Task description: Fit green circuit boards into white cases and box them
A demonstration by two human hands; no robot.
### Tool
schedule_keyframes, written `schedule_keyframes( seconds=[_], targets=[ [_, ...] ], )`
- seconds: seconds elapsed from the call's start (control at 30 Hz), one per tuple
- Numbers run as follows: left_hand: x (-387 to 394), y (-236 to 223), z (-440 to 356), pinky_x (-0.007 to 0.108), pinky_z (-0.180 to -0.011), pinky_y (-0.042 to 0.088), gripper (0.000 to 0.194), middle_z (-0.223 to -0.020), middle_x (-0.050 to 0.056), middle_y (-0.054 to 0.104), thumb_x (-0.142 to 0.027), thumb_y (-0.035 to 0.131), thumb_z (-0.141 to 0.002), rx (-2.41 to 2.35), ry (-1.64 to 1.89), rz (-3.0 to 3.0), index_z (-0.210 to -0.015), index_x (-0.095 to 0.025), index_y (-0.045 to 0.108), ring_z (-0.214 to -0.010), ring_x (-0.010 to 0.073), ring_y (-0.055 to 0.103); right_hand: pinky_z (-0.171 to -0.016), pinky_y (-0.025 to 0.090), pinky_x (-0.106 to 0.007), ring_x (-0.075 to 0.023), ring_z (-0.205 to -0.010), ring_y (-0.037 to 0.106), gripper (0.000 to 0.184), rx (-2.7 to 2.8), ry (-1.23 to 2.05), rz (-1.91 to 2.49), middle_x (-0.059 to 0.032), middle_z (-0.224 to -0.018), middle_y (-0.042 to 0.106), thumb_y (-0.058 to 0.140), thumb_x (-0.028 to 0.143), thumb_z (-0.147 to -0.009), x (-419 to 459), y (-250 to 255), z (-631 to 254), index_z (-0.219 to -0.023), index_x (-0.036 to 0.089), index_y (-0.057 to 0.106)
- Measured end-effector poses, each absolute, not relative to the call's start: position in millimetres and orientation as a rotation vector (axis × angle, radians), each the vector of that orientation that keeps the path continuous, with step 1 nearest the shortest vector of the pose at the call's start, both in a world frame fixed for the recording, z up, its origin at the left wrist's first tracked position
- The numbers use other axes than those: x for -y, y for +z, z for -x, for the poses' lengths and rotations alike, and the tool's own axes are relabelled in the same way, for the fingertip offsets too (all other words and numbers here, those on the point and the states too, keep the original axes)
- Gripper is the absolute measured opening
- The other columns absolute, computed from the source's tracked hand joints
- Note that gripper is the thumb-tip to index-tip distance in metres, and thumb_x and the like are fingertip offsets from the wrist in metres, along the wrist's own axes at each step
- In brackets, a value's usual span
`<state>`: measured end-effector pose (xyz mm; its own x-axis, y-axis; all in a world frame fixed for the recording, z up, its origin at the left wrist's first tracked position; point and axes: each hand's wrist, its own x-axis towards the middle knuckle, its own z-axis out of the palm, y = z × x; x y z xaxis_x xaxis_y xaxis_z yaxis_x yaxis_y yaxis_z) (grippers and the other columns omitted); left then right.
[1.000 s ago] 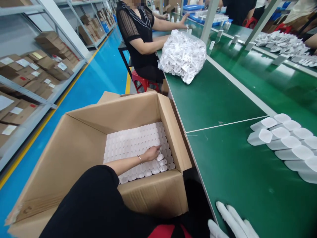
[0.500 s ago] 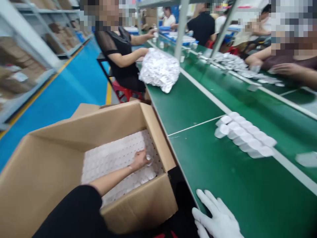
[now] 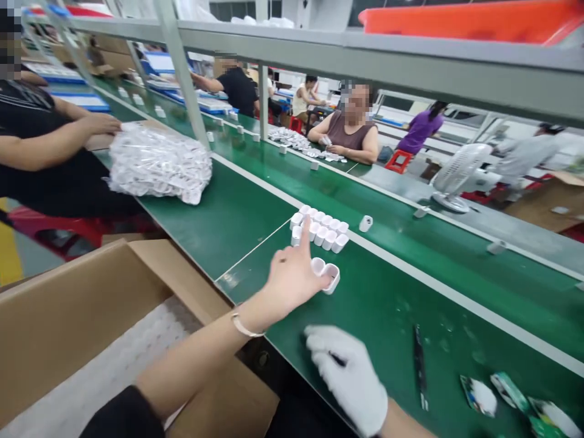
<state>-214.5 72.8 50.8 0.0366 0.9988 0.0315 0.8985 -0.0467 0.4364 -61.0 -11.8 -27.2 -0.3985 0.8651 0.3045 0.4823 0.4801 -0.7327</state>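
My bare left hand (image 3: 292, 277), with a thin bracelet at the wrist, reaches over the green table (image 3: 255, 207). It pinches two small white plastic shells (image 3: 326, 274) just above the surface, index finger raised. A short way beyond them stands a cluster of several similar white shells (image 3: 320, 230), with a single one (image 3: 365, 223) to its right. My white-gloved right hand (image 3: 350, 377) rests on the table's near edge, fingers curled around a small dark thing I cannot name.
An open cardboard box (image 3: 68, 310) lined with white shells sits low at my left. A clear bag of white parts (image 3: 159, 164) lies by a co-worker's arm. A black strip (image 3: 420, 365) and torn wrappers (image 3: 502, 395) lie at right. Other people sit across the belt, beside a fan (image 3: 456, 176).
My left hand came up out of the box and over the table with white shells in it. My right hand went from flat to curled. The view swung right.
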Motion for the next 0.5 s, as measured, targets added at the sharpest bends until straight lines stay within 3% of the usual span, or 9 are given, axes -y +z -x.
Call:
schedule_keyframes(
  seconds=[0.07, 0.13, 0.27, 0.4, 0.5],
  targets=[
    [-95.5, 25.4, 178.1, 0.038, -0.081, 0.04, 0.103, -0.089, 0.011, 0.065, -0.048, 0.061, -0.075, -1.919, 0.401, -2.136, -0.148, -0.012, -0.002, -0.088, 0.0302, 0.06, -0.09, 0.052, -0.037, -0.021, -0.099, 0.064, 0.02, 1.798, 0.562, 1.182, -0.0058, -0.106, 0.068, 0.05, 0.021, -0.084, -26.4, -8.1, 35.7, -0.09, 0.021, 0.069],
    [-115.1, 5.2, 159.7, 0.04, -0.081, 0.038, 0.099, -0.096, 0.016, 0.064, -0.044, 0.059, -0.078, -2.021, 0.358, -2.158, -0.148, -0.01, -0.003, -0.093, 0.033, 0.057, -0.098, 0.044, -0.042, -0.0254, -0.105, 0.06, 0.021, 1.65, 0.354, 1.314, -0.0067, -0.109, 0.066, 0.052, 0.024, -0.081, -70.2, 12.8, 7.3, -0.089, 0.018, 0.071],
    [-139.8, -14.9, 157.9, 0.043, -0.082, 0.035, 0.089, -0.102, 0.02, 0.061, -0.045, 0.048, -0.087, -2.216, 0.415, -2.09, -0.148, -0.009, -0.006, -0.095, 0.0362, 0.054, -0.088, 0.049, -0.04, -0.0271, -0.096, 0.064, 0.03, 1.582, 0.412, 1.408, -0.0091, -0.094, 0.07, 0.045, 0.028, -0.084, -117.6, 29.8, -22.6, -0.088, 0.012, 0.071],
    [-147.2, -17.6, 167.6, 0.044, -0.089, 0.033, 0.089, -0.109, 0.02, 0.058, -0.049, 0.047, -0.087, -2.202, 0.589, -2.032, -0.149, -0.01, -0.005, -0.105, 0.0371, 0.047, -0.088, 0.051, -0.035, -0.0227, -0.095, 0.065, 0.023, 1.728, 0.605, 1.301, -0.0082, -0.099, 0.069, 0.053, 0.029, -0.081, -82.8, 7.5, -0.8, -0.087, 0.015, 0.07],
    [-143.1, -10.6, 186.1, 0.043, -0.094, 0.034, 0.088, -0.115, 0.018, 0.056, -0.049, 0.054, -0.084, -2.132, 0.706, -2.045, -0.149, -0.01, 0.009, -0.114, 0.0368, 0.04, -0.087, 0.054, -0.034, -0.0208, -0.095, 0.065, 0.019, 1.945, 0.722, 1.207, -0.0076, -0.105, 0.068, 0.053, 0.025, -0.083, -29.9, -12.9, 25.6, -0.087, 0.02, 0.071]
  ],
)
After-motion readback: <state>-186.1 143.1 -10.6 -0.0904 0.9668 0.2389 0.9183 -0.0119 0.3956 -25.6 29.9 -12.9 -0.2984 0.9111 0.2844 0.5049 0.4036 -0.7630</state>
